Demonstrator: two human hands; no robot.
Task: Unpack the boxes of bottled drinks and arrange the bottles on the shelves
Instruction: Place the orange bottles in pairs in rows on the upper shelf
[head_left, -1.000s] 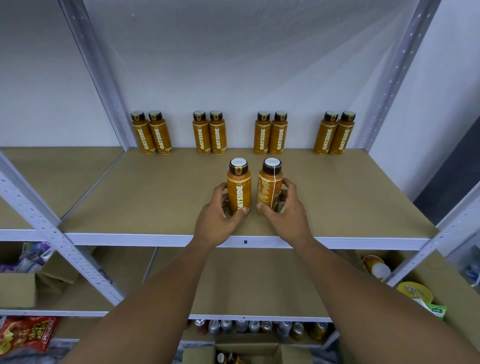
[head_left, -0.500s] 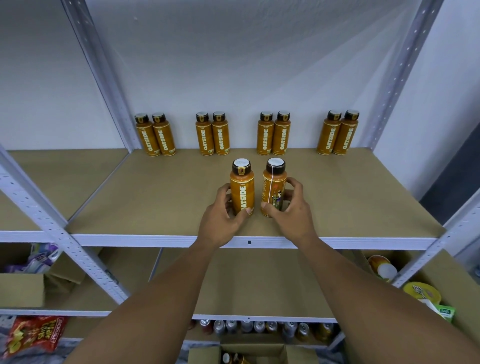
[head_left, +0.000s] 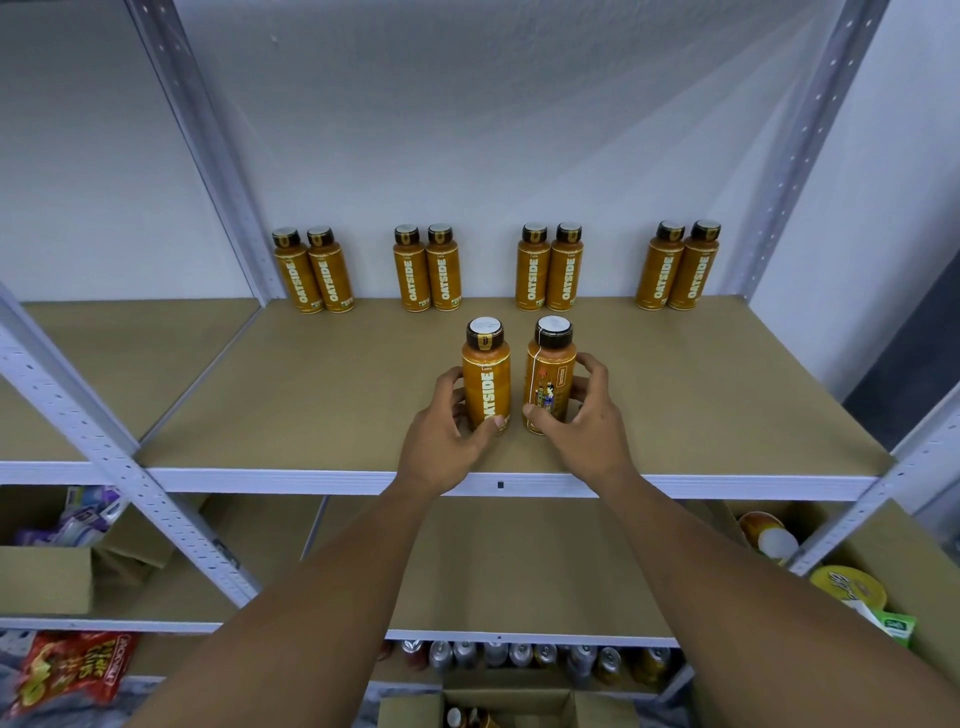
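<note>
Currently the two hands work near the front edge of the tan fibreboard shelf on its grey metal frame. The left hand grips the lower body of an orange plastic bottle with a dark cap and white OATSIDE lettering, thumb across the front of the label and fingers curled round the far side. The right hand grips a second orange bottle of the same kind in the same way, its illustrated side turned toward the camera. Both stand upright on the board, just beside each other with a narrow gap, well forward of the four pairs of matching bottles lined along the back wall. Handling, as judged: rigid plastic, probably full and so fairly heavy for its size. The glossy sleeve is likely slick, and the tall narrow form is prone to tipping if pushed high. The best hold looks to be low to mid body, as now, not the cap, and sliding seems safer than lifting. An open brown cardboard box below shows more caps.
</note>
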